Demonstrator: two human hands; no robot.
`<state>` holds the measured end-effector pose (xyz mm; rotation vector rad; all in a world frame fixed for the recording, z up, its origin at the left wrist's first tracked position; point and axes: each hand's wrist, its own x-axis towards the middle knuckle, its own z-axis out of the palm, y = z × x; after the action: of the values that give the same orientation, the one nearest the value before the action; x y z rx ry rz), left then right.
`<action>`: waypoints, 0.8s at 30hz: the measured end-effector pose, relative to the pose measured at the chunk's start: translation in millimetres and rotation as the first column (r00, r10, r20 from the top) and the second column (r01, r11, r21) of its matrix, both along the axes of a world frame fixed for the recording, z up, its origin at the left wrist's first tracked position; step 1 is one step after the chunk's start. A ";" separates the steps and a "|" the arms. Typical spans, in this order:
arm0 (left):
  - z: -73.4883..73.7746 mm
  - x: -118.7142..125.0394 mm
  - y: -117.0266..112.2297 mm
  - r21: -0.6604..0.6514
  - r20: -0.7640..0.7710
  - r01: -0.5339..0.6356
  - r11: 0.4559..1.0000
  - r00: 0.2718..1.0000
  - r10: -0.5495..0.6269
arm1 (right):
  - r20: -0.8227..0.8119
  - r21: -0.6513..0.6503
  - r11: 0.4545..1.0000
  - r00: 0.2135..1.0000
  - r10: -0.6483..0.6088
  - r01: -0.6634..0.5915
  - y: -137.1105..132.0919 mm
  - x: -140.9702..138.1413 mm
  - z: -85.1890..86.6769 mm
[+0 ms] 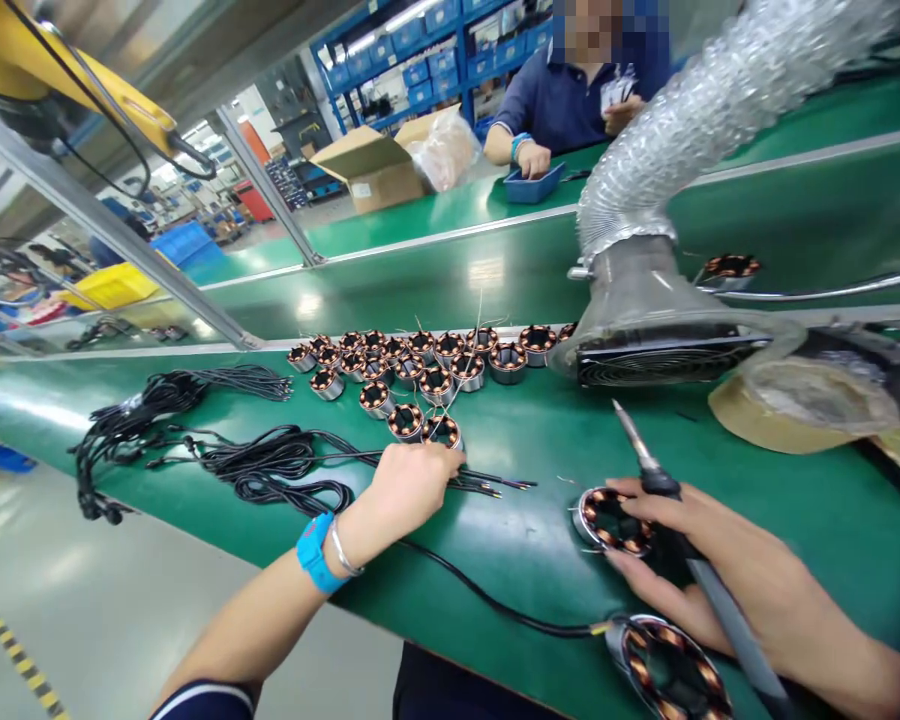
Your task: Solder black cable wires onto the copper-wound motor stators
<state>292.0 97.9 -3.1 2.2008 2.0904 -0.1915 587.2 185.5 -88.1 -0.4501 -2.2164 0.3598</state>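
My left hand (412, 490), fingers curled down, is over the stripped ends of black cables (487, 482), right beside a copper-wound stator (441, 432). Its fingertips are hidden, so what they pinch does not show. In my right hand (742, 560) lies a soldering iron (649, 465), tip pointing up and away. The thumb and a finger of that same hand also span another stator (615, 520) on the bench. Nearer to me sits a stator (671, 670) with a black cable (495, 605) running to it.
Several stators (420, 345) stand grouped along the bench's back edge. Cable bundles (270, 465) lie at left. A fume extractor (660, 340) with a foil hose (690, 120) hangs at right, beside a tape roll (795, 400). Opposite, a co-worker (562, 110) reaches into a blue tray (532, 187).
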 end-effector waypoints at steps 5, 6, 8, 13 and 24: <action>-14.9 1.1 -0.4 0.030 -0.072 0.054 0.998 0.996 -0.052 | 0.010 0.009 1.000 1.000 0.022 -0.022 0.9 -2.2 3.8; -15.8 1.1 -1.6 0.040 -0.077 0.056 0.998 0.996 -0.053 | 0.006 0.013 1.000 1.000 0.022 -0.022 1.4 -2.4 3.2; -14.0 -0.5 -5.2 0.066 -0.082 0.051 0.997 0.996 -0.045 | -0.004 0.016 0.999 1.000 0.027 -0.027 2.7 -2.8 2.6; 7.7 -0.4 -21.0 0.301 0.129 -0.030 0.953 0.992 -0.009 | -0.053 0.007 0.999 0.998 0.039 -0.038 -0.6 -6.4 19.3; 16.8 47.5 -22.0 0.374 0.406 0.077 0.924 0.883 -0.238 | -0.355 -0.262 0.962 0.934 -0.022 -0.077 -22.2 -42.5 85.0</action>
<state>339.5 75.9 13.7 2.3129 1.7881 0.6659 544.7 163.3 -3.1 -0.4587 -1.8270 0.7105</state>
